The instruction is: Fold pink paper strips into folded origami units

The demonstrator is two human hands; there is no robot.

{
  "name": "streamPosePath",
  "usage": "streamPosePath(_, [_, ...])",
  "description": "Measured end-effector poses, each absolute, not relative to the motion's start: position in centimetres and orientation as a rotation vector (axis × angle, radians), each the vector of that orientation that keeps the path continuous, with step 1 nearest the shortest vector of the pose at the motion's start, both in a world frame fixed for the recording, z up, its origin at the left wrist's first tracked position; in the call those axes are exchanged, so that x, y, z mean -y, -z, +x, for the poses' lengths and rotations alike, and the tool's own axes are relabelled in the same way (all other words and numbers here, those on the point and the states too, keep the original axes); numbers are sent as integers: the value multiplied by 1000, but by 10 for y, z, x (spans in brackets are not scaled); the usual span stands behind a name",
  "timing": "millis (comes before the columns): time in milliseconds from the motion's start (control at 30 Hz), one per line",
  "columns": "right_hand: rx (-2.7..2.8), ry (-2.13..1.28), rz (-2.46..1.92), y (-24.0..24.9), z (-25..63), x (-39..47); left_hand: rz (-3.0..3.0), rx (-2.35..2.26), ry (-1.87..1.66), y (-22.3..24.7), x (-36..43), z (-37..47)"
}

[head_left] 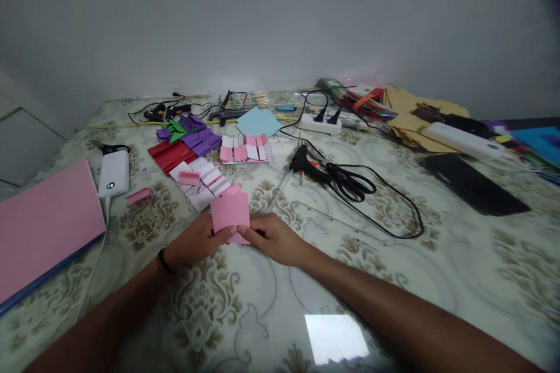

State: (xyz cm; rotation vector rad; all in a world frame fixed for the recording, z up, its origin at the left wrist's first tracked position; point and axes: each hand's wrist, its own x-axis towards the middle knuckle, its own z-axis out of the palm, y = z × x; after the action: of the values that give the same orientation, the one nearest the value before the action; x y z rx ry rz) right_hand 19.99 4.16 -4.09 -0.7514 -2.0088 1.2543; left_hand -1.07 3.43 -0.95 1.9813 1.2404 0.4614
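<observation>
A small pink paper square [230, 211] is held up above the patterned tablecloth between both hands. My left hand [196, 239] grips its lower left side, thumb lying on the front face. On the lower right side, my right hand [273, 238] pinches the same paper, its thumb close to the other thumb. The fingers behind the sheet are hidden. Just beyond the hands lie folded white and pink papers [205, 179], with a small folded pink strip [189, 178] on top. Another pink folded piece [139, 196] rests to the left.
A black glue gun [310, 166] with a looped cord lies right of centre, near scissors. Behind it sits a white power strip [320, 123]. Light blue squares [258, 122] and purple folded papers [200, 137] lie farther back. A pink sheet stack [48, 221] and power bank [114, 173] stand left.
</observation>
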Motion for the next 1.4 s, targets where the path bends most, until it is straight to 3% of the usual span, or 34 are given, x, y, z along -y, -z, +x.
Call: streamPosePath(1400, [2005,-1257,-769,41,199,-41,1968,-1247,-438,13,-35,-14])
